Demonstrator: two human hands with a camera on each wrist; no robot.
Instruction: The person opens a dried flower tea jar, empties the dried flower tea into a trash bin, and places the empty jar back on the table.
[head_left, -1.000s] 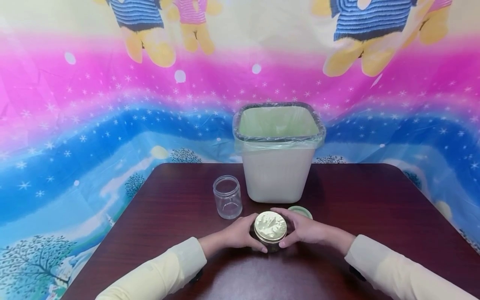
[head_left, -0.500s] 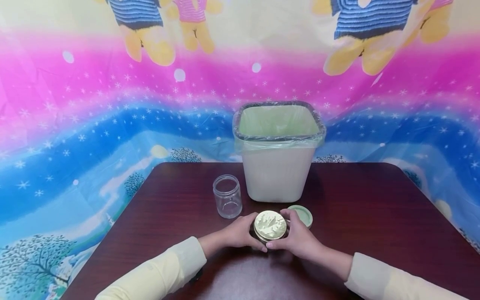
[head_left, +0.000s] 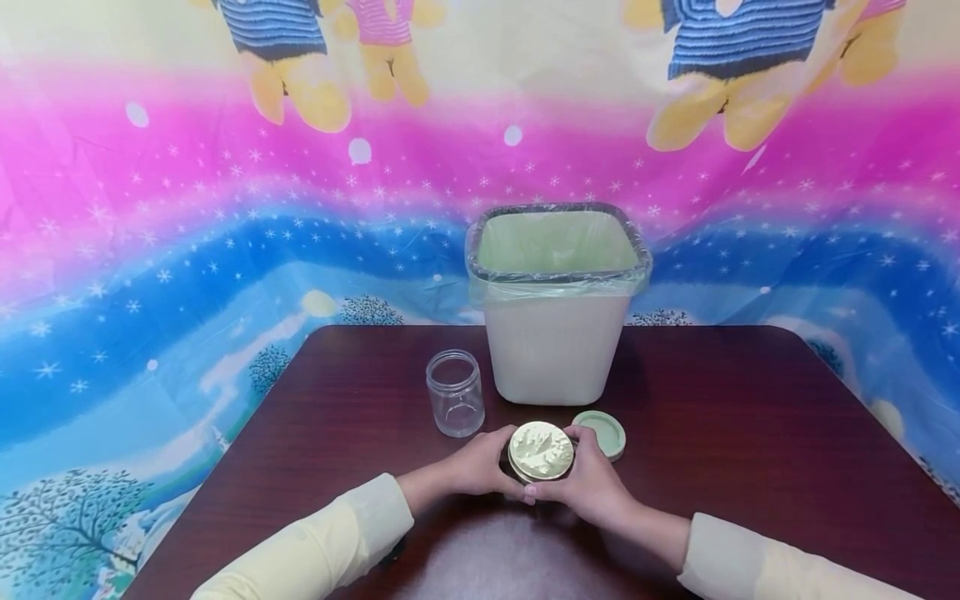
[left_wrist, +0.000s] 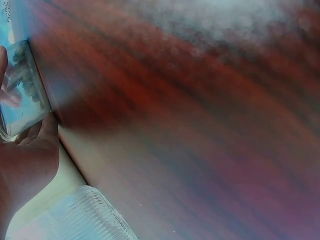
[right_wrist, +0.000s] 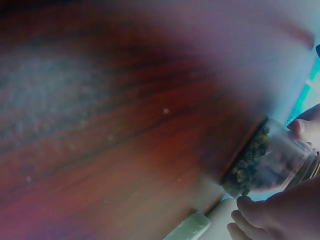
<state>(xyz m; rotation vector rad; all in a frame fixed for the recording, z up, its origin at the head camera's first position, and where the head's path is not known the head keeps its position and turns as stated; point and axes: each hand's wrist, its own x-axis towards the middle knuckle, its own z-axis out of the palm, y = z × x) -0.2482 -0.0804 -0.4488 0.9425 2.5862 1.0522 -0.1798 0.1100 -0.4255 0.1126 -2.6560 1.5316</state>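
A clear jar with a gold foil seal (head_left: 541, 451) across its top stands upright between both hands at the table's near middle. The left hand (head_left: 480, 464) holds it from the left. The right hand (head_left: 591, 483) grips the other side, thumb reaching across the front to the left thumb. Dark, lumpy dried pieces (right_wrist: 250, 160) fill the lower part of the jar, as the right wrist view shows. Just behind the right hand lies a pale green round lid (head_left: 611, 433). Left of the held jar, farther back, stands a second clear jar (head_left: 456, 400), without a lid.
A whitish bin (head_left: 558, 346) lined with a clear bag stands behind the jars on the dark red-brown table (head_left: 360, 375). Behind the table hangs a colourful printed cloth (head_left: 225, 233).
My right hand has shifted its hold, its wrist swinging down and nearer while the thumb moved left across the jar's front. More of the green lid shows. The left hand and jar stay put.
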